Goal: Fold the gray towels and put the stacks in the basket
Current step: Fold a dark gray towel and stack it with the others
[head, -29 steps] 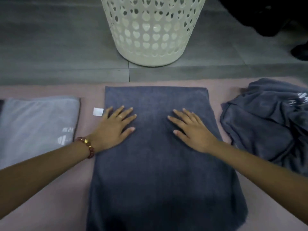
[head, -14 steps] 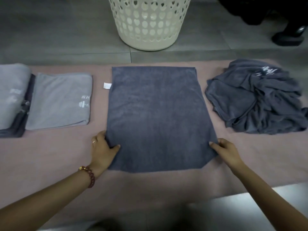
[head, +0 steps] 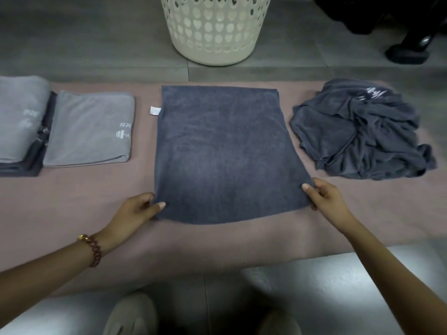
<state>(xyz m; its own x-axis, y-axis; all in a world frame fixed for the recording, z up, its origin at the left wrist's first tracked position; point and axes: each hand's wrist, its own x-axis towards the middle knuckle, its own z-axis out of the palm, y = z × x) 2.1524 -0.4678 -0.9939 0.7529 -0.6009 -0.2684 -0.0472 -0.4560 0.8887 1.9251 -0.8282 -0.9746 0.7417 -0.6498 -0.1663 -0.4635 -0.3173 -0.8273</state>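
A dark gray towel lies flat in the middle of the pink mat, with a white tag at its left edge. My left hand pinches its near left corner. My right hand pinches its near right corner. A folded light gray towel lies to the left. Beside it, at the frame's left edge, sits a stack of folded towels. A crumpled heap of dark gray towels lies to the right. The cream basket with heart-shaped holes stands on the floor beyond the mat.
Gray floor tiles surround the mat. My two feet in light slippers show at the bottom edge. A dark shoe and dark clothing of another person are at the top right.
Both hands slid from the towel's middle back to its near corners and pinched them. The view pulled back, so the left stack and my feet now show.
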